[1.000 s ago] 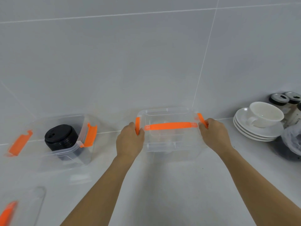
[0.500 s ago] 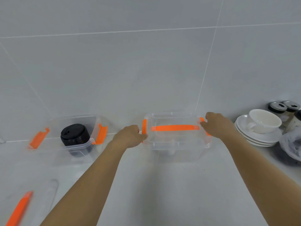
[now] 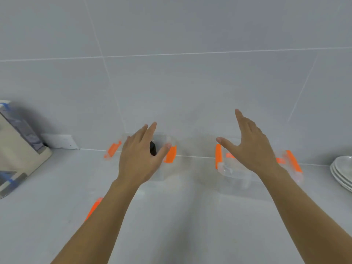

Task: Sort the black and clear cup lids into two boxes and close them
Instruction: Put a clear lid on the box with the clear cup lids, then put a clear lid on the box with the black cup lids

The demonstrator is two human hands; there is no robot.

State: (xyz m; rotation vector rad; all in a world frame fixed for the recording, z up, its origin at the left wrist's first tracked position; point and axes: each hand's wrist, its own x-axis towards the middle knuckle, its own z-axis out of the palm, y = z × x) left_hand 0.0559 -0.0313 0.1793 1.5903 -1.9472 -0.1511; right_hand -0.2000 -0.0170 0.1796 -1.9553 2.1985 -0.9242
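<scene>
Grey tiled wall behind. Pale grey table below. Stack of white plates at the right edge, partly cut off. Beige box thing with blue tape at the far left, blurry. White flat block low against the wall, just beside it.

two boxes along the wall
the clear plastic box with orange latches sits left of the lidded clear plastic box; stacked white saucers lie far right.
</scene>
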